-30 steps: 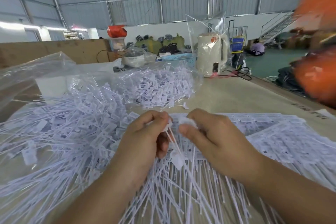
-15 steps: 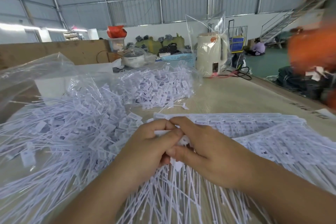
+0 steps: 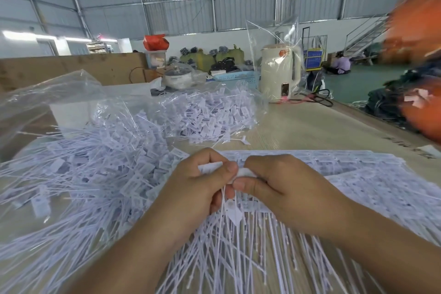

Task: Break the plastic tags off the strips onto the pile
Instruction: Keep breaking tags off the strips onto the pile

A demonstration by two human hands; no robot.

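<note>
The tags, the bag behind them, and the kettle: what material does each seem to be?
The tags look like thin white matte plastic, with flat heads and long, slender tails. The bag appears to be clear plastic film: glossy, creased and see-through. The kettle seems smooth cream plastic, though coated metal is possible.

Head-worn camera looks forward and down, close over the table (image 3: 310,131).

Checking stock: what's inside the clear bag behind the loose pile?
The clear bag holds loose white plastic tags, heaped. How deep the heap goes and what is under it can't be seen.
</note>
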